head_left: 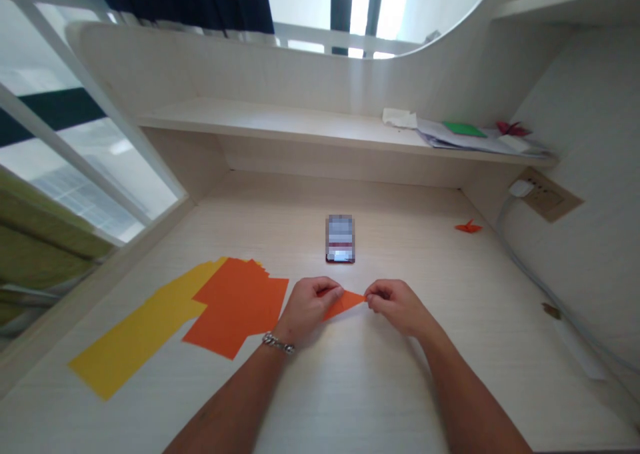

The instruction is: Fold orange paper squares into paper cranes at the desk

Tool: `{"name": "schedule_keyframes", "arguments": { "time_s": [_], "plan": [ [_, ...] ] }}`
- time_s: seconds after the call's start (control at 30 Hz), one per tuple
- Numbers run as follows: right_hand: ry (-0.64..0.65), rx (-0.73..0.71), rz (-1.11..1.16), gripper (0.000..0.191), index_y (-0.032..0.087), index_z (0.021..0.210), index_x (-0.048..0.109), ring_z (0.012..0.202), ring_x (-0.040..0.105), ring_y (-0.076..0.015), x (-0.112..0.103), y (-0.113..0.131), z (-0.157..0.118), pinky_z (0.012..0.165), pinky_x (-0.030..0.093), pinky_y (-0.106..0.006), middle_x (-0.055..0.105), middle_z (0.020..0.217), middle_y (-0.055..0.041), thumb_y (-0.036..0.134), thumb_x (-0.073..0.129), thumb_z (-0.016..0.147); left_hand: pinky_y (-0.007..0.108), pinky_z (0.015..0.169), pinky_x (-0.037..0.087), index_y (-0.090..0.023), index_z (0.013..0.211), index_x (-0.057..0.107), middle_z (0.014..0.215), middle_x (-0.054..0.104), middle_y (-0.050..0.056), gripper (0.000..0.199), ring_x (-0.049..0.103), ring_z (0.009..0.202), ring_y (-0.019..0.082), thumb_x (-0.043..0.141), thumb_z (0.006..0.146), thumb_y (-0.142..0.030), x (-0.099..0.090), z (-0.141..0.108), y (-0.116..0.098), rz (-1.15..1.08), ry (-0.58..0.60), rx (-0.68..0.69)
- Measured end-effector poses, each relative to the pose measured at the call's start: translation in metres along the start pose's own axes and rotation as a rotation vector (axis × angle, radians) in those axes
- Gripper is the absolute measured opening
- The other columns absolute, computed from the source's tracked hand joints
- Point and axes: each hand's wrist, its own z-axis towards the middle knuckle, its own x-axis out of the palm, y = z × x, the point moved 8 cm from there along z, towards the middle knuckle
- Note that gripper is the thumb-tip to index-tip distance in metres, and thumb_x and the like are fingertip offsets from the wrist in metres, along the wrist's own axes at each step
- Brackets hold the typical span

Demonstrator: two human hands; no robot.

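A folded piece of orange paper point(345, 303), pointed toward the right, is held between my two hands over the desk. My left hand point(309, 307) grips its wide left part, thumb on top, and covers much of it. At the sharp right tip, the fingers of my right hand point(395, 302) are closed in a pinch. Just beyond the hands lies a phone point(341, 239) with its screen lit and blurred out. To the left, loose orange sheets point(245, 307) overlap a fanned row of yellow sheets point(130, 344).
A small folded orange paper figure point(469, 227) lies at the back right. Papers point(465, 139) and a red folded paper flower point(513, 129) rest on the shelf point(280, 122). A cable point(525, 267) runs down the right wall from a plug point(521, 188).
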Motion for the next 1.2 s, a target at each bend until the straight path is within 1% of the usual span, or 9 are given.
{"name": "schedule_keyframes", "arguments": {
  "time_s": [0.1, 0.2, 0.33, 0.57, 0.7, 0.83, 0.9, 1.07, 1.2],
  "plan": [
    [-0.044, 0.067, 0.097, 0.012, 0.016, 0.072, 0.067, 0.054, 0.051, -0.0129, -0.013, -0.017, 0.003, 0.052, 0.038, -0.023, 0.059, 0.058, 0.0009, 0.019, 0.055, 0.071, 0.025, 0.063, 0.043, -0.015, 0.072, 0.07, 0.072, 0.068, 0.004, 0.025, 0.058, 0.069, 0.018, 0.057, 0.077, -0.037, -0.01, 0.001, 0.004, -0.048, -0.071, -0.034],
    [-0.116, 0.06, 0.278, 0.015, 0.015, 0.08, 0.065, 0.061, 0.056, -0.0139, -0.013, -0.02, 0.006, 0.058, 0.044, -0.025, 0.062, 0.068, -0.0018, 0.027, 0.057, 0.075, 0.025, 0.062, 0.044, -0.015, 0.073, 0.07, 0.071, 0.068, 0.004, 0.026, 0.058, 0.069, 0.018, 0.058, 0.077, -0.037, -0.011, 0.002, 0.007, -0.101, -0.094, -0.049],
    [-0.066, 0.016, 0.347, 0.02, 0.016, 0.082, 0.063, 0.06, 0.055, -0.0136, 0.011, -0.007, 0.007, 0.058, 0.044, -0.026, 0.061, 0.067, -0.0009, 0.035, 0.061, 0.076, 0.025, 0.061, 0.044, -0.015, 0.072, 0.07, 0.07, 0.067, 0.004, 0.027, 0.058, 0.067, 0.017, 0.057, 0.077, -0.037, 0.0, 0.001, 0.003, -0.138, -0.031, -0.043],
    [0.062, -0.002, 0.144, 0.012, 0.017, 0.072, 0.065, 0.057, 0.051, -0.0122, 0.025, 0.0, 0.001, 0.053, 0.038, -0.023, 0.059, 0.061, 0.001, 0.027, 0.06, 0.076, 0.023, 0.058, 0.042, -0.017, 0.075, 0.073, 0.07, 0.07, 0.004, 0.021, 0.059, 0.065, 0.016, 0.053, 0.074, -0.024, 0.02, -0.006, -0.009, 0.009, 0.163, 0.043],
    [0.102, 0.041, 0.281, 0.013, 0.016, 0.07, 0.063, 0.055, 0.05, -0.0116, 0.015, -0.006, 0.001, 0.053, 0.038, -0.023, 0.058, 0.059, 0.0012, 0.029, 0.062, 0.074, 0.022, 0.052, 0.039, -0.016, 0.067, 0.071, 0.06, 0.065, 0.001, 0.019, 0.055, 0.057, 0.014, 0.052, 0.069, -0.018, 0.015, -0.004, -0.002, 0.05, 0.206, 0.026],
    [-0.057, 0.11, 0.475, 0.02, 0.015, 0.067, 0.062, 0.05, 0.049, -0.0108, -0.012, -0.016, 0.003, 0.05, 0.039, -0.024, 0.057, 0.056, 0.0012, 0.034, 0.069, 0.068, 0.021, 0.051, 0.041, -0.015, 0.065, 0.068, 0.054, 0.061, 0.001, 0.014, 0.054, 0.053, 0.013, 0.055, 0.068, -0.017, 0.001, 0.001, 0.01, -0.087, 0.161, -0.07],
    [-0.109, 0.159, 0.587, 0.023, 0.015, 0.067, 0.062, 0.048, 0.048, -0.0103, -0.016, -0.02, 0.003, 0.048, 0.038, -0.023, 0.057, 0.056, 0.001, 0.035, 0.072, 0.064, 0.023, 0.056, 0.045, -0.015, 0.072, 0.069, 0.061, 0.065, 0.003, 0.014, 0.058, 0.058, 0.013, 0.057, 0.072, -0.021, -0.002, 0.003, 0.01, -0.193, 0.113, -0.087],
    [0.044, 0.287, 0.848, 0.025, 0.015, 0.068, 0.061, 0.045, 0.048, -0.0087, 0.018, -0.018, -0.001, 0.046, 0.037, -0.021, 0.057, 0.055, 0.0006, 0.034, 0.075, 0.062, 0.032, 0.081, 0.05, -0.018, 0.109, 0.065, 0.106, 0.068, 0.01, 0.039, 0.064, 0.091, 0.02, 0.069, 0.071, -0.024, 0.012, -0.001, -0.007, -0.394, 0.123, 0.02],
    [0.192, 0.352, 0.881, 0.022, 0.013, 0.068, 0.062, 0.04, 0.044, -0.0073, 0.048, -0.013, -0.005, 0.042, 0.033, -0.02, 0.055, 0.05, 0.0017, 0.033, 0.072, 0.066, 0.032, 0.081, 0.05, -0.014, 0.092, 0.069, 0.098, 0.069, 0.01, 0.021, 0.063, 0.087, 0.019, 0.067, 0.074, -0.026, 0.016, -0.003, -0.014, -0.436, 0.126, 0.067]
  ]
}}
